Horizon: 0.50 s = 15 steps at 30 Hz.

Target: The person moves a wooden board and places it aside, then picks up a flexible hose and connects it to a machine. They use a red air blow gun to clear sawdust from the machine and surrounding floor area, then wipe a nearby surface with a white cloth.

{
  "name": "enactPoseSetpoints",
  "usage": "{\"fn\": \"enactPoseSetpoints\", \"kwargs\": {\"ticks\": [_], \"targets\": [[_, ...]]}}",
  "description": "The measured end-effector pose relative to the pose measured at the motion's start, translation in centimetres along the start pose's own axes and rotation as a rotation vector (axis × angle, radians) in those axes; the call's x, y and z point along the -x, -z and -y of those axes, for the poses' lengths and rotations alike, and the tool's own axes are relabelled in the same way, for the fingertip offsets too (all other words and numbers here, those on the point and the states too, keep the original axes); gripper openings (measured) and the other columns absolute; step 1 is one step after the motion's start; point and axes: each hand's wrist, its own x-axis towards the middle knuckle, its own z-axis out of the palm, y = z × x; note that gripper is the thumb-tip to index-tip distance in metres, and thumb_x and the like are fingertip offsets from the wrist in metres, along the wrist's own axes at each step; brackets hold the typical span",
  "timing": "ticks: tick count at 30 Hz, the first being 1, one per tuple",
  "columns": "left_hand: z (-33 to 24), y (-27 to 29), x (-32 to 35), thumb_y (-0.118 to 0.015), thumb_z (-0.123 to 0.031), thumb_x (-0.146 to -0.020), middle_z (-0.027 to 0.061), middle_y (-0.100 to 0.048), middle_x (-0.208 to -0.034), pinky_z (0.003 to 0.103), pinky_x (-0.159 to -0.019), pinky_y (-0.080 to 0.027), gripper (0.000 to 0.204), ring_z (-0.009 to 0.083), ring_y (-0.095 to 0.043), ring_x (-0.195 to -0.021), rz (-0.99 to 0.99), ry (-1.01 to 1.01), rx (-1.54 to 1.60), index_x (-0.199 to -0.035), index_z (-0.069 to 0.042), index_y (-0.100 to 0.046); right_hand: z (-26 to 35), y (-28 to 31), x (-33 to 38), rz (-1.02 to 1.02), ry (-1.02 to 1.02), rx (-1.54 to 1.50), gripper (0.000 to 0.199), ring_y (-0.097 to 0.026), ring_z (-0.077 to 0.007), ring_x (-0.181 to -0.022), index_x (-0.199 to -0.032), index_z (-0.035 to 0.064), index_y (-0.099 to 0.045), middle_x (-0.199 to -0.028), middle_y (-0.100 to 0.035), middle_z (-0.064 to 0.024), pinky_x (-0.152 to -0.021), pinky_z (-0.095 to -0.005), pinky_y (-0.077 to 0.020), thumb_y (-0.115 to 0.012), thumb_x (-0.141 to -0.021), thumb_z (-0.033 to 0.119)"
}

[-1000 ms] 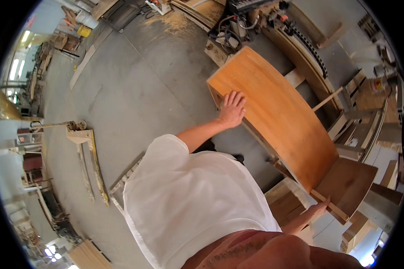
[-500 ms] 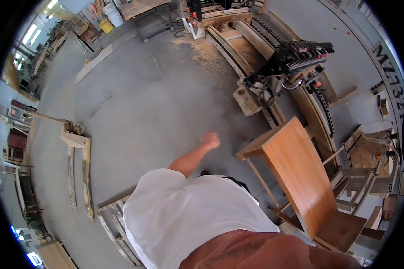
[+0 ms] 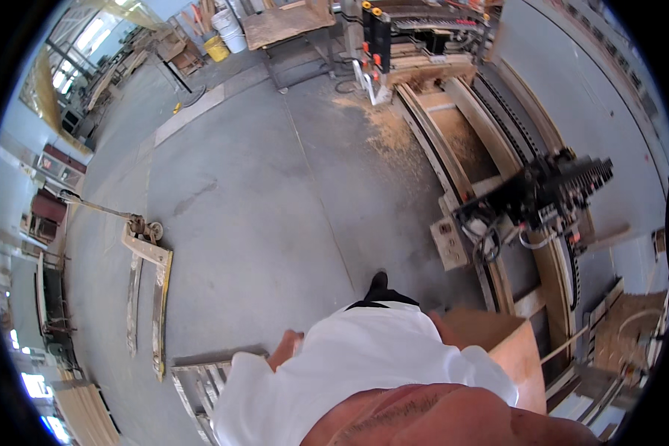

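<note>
My left hand (image 3: 285,346) hangs at my side against my white shirt (image 3: 364,364), above the grey concrete floor. Nothing shows in it, and the shirt partly hides its fingers. My right hand is out of sight. A brown wooden panel (image 3: 514,351) stands on edge just to my right, its near part hidden behind my body. One dark shoe (image 3: 378,282) points forward below me.
A long woodworking machine (image 3: 550,195) with rails and cables runs along the right, with sawdust (image 3: 391,131) on the floor beside it. A pallet jack (image 3: 147,290) lies at the left and a wooden pallet frame (image 3: 199,380) near my left hand. Buckets (image 3: 223,37) and a worktable (image 3: 284,24) stand far back.
My left hand came off the wooden panel and dropped to my side. My view swung away from the panel toward the open floor and the machine.
</note>
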Motion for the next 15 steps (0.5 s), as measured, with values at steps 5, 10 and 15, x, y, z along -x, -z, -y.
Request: {"fn": "enactPoseSetpoints", "kwargs": {"ticks": [5, 10, 15], "targets": [[-6.4, 4.6, -4.4, -0.056, -0.042, -0.078, 0.0234, -0.064, -0.097, 0.041, -0.079, -0.048, 0.048, 0.0371, -0.061, -0.094, -0.057, 0.083, 0.336, -0.093, 0.002, -0.065, 15.6, 16.8, -10.2, -0.242, 0.959, 1.158, 0.027, -0.059, -0.0237, -0.056, -0.061, 0.0068, -0.062, -0.06, -0.058, -0.014, -0.054, -0.0401, -0.0453, -0.058, -0.075, 0.029], [-9.7, 9.5, -10.6, -0.057, -0.038, -0.078, 0.0223, -0.064, -0.092, 0.042, -0.075, -0.049, 0.042, 0.0372, -0.062, -0.089, -0.134, 0.139, 0.562, -0.089, 0.001, -0.066, 36.6, 27.6, -16.2, -0.315, 0.436, -0.041, 0.022, -0.059, -0.0195, -0.059, -0.082, 0.0015, -0.067, -0.067, -0.062, -0.0101, -0.054, -0.0315, -0.0467, -0.061, -0.076, 0.021], [-7.4, 20.2, -20.2, -0.058, -0.034, -0.077, 0.0213, -0.065, -0.088, 0.043, -0.072, -0.049, 0.036, 0.0373, -0.063, -0.084, -0.167, 0.167, 0.602, -0.086, -0.001, -0.067, 47.3, 28.0, -19.9, -0.262, 0.462, -0.273, 0.02, -0.053, -0.0112, -0.051, -0.09, 0.0002, -0.065, -0.065, -0.059, -0.0056, -0.044, -0.0258, -0.0422, -0.061, -0.081, 0.017]]}}
